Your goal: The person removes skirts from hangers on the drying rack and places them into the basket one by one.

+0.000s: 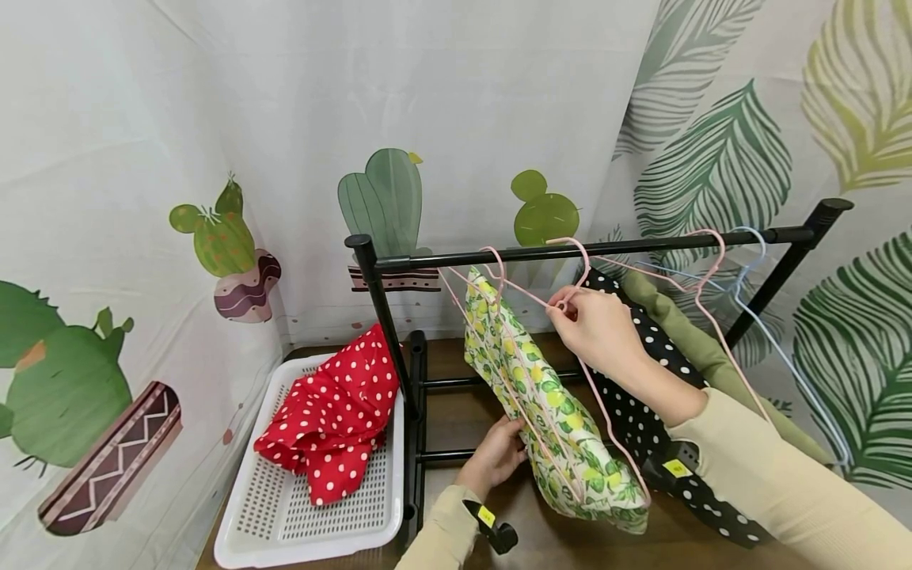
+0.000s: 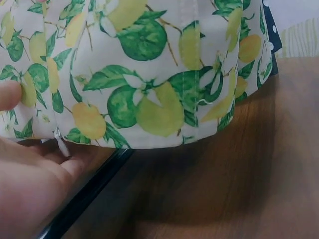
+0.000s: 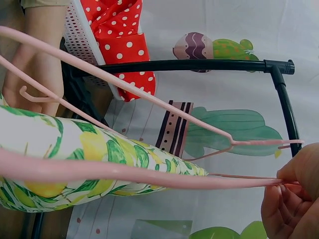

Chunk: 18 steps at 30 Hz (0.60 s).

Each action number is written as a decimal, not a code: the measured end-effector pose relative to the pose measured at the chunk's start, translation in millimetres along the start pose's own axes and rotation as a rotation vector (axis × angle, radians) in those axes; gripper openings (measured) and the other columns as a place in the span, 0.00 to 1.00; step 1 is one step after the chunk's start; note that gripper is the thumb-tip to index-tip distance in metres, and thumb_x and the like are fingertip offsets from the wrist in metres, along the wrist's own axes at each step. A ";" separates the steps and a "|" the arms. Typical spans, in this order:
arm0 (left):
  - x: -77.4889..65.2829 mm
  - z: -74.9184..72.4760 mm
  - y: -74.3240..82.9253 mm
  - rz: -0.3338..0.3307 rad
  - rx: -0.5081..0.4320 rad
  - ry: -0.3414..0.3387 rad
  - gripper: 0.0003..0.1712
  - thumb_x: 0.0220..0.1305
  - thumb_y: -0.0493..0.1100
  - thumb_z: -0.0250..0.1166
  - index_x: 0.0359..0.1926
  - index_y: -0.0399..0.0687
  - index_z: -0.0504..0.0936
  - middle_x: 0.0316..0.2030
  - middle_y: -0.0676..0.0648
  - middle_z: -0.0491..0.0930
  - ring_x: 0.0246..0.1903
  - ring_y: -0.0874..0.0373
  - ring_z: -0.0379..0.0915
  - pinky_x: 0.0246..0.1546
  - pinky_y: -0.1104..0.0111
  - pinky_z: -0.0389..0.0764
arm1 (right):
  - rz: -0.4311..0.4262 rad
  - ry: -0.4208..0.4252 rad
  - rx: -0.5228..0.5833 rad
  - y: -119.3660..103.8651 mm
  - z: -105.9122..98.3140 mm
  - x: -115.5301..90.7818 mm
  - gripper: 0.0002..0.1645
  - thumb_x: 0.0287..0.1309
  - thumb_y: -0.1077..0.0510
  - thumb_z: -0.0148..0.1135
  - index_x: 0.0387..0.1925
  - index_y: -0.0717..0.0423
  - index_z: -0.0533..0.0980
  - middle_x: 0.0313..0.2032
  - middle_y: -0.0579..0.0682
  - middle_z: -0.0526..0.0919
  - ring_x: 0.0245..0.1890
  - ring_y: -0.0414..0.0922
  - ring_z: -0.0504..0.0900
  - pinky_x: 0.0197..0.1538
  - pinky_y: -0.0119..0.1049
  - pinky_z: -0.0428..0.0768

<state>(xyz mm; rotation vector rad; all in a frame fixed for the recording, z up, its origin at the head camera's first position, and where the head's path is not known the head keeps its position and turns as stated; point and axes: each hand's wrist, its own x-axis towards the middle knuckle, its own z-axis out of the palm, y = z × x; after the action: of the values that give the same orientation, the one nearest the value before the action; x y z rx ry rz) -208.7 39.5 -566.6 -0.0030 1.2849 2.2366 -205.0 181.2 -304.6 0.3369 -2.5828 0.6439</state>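
Here at the black rail, the right hand pinches the neck of the nearer pink hanger between thumb and fingers, its hook up at the bar. Lower down, the left hand grips the hem of the lemon-print cloth, thumb in front, fingertips tucked underneath. That cloth lies among the bars of 2 hangers, this and the other pink hanger; the overlap hides which carries it. The score, by my reading: 2 up on the right, black polka-dot cloth and olive cloth; lemon print nearly settled; 1 left, the red polka-dot cloth, bunched in the white basket.
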 end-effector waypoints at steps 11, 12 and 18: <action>1.7 -2.5 -0.1 0.011 -0.071 -0.039 0.22 0.65 0.49 0.50 0.57 0.48 0.59 0.52 0.50 0.68 0.50 0.59 0.65 0.48 0.65 0.66 | -0.007 0.007 0.008 -2.7 -0.9 -0.6 0.09 0.57 0.57 0.56 0.27 0.54 0.80 0.21 0.47 0.80 0.10 0.40 0.62 0.13 0.33 0.58; 1.6 -3.1 -0.2 0.017 -0.075 -0.039 0.21 0.66 0.49 0.49 0.57 0.48 0.60 0.52 0.50 0.68 0.50 0.59 0.65 0.48 0.65 0.66 | -0.007 0.007 0.007 -2.7 -1.1 -0.6 0.09 0.57 0.57 0.56 0.27 0.54 0.80 0.21 0.47 0.80 0.10 0.40 0.63 0.13 0.33 0.59; 1.9 -10.2 -2.2 0.065 -0.063 0.051 0.15 0.66 0.46 0.52 0.50 0.45 0.68 0.40 0.53 0.75 0.41 0.59 0.70 0.43 0.66 0.69 | -0.006 0.009 -0.002 -1.0 -1.5 -0.7 0.10 0.57 0.56 0.56 0.26 0.54 0.80 0.20 0.47 0.80 0.10 0.40 0.62 0.13 0.33 0.58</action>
<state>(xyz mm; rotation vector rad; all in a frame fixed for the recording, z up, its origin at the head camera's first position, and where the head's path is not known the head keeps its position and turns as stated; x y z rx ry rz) -212.0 33.1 -574.4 -0.0434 1.2568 2.3455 -203.5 181.2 -303.4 0.3396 -2.5730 0.6389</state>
